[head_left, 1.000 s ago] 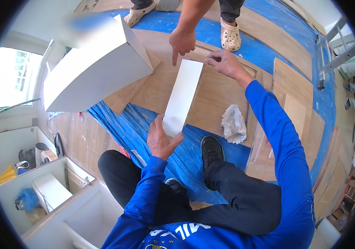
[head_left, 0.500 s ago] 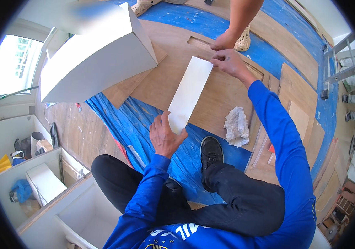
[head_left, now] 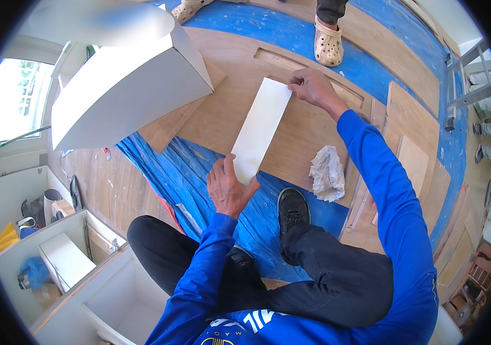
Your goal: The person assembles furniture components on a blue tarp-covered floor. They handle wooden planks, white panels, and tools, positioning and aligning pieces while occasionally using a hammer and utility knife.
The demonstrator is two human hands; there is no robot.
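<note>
A narrow white rectangular strip (head_left: 262, 123), thin and flat like laminate or veneer, stretches slantwise between my two hands. My left hand (head_left: 229, 187) grips its near end, thumb on one side and fingers on the other. At the far end, my right hand (head_left: 314, 91) pinches the upper right corner between thumb and fingers. Below the strip lies a brown wooden panel (head_left: 222, 123) with recessed slots. A crumpled white cloth or paper (head_left: 327, 173) rests on the panel, near my right forearm.
A large white box-shaped cabinet (head_left: 136, 95) stands at the left on a board. Blue sheeting (head_left: 170, 167) covers the floor. Another person's beige clog (head_left: 328, 43) is beyond the panel. Open white cabinets (head_left: 93, 230) hold items at lower left; a ladder (head_left: 475, 92) is at right.
The other person's arm and hand, which were by the strip's far end, have left that spot. My hands still hold the strip in nearly the same place.
</note>
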